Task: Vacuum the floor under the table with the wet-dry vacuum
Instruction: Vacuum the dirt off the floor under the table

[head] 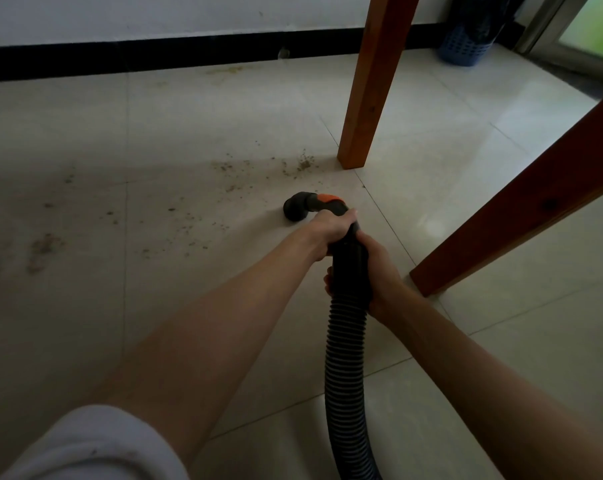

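- Looking down from the head view, both hands hold the black vacuum hose [346, 341] at its rigid end, over the tiled floor [189, 306] under the table.
- Left hand [331, 230] is wrapped round the handle just behind the orange switch [327, 198]; right hand [379, 271] is curled round the cuff where the ribbed hose begins.
- Nozzle elbow [298, 209] points down, at or just above the tile; contact cannot be told.
- Crumbs and dirt [303, 164] lie scattered ahead and to the left, thickest beside the far table leg [372, 91]; the near table leg [521, 216] stands just right of the hands.
- To do this well, I judge: keep the mouth low and flat, sweep slowly leftward through the scatter in overlapping passes, then work round the far leg's foot.
- Letting the hose trail freely should avoid snagging the near leg.
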